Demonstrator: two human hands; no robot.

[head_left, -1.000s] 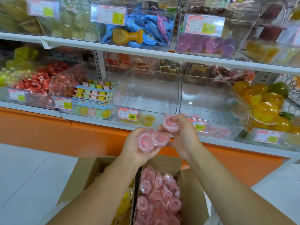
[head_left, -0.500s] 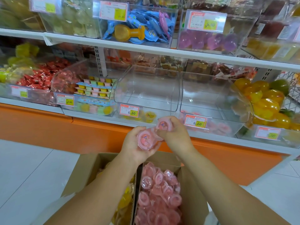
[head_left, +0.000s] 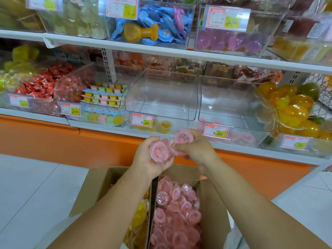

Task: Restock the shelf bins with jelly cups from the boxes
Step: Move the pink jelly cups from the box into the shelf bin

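Observation:
My left hand (head_left: 152, 159) holds a pink jelly cup (head_left: 159, 150) in its curled fingers, lid facing up. My right hand (head_left: 197, 150) grips another pink jelly cup (head_left: 183, 138) right beside it, and the two cups touch. Both hands hover above an open cardboard box (head_left: 213, 212) full of pink jelly cups (head_left: 176, 212). A second box (head_left: 95, 187) to its left holds yellow jelly cups (head_left: 141, 216). On the shelf ahead, one clear bin (head_left: 161, 97) has a few yellow cups at its front, and the clear bin (head_left: 233, 105) to its right has a few pink cups.
Neighbouring bins hold red candies (head_left: 36, 85), pastel multi-packs (head_left: 104, 96) and big yellow-orange jellies (head_left: 291, 106). An upper shelf (head_left: 161, 49) carries blue, purple and pale jelly bins. An orange base panel (head_left: 53, 137) runs below the shelf. White floor tiles (head_left: 32, 191) lie to the left.
Both hands have dropped slightly and drawn closer together. The left hand showed two pink cups a second ago; one is plainly visible in it now.

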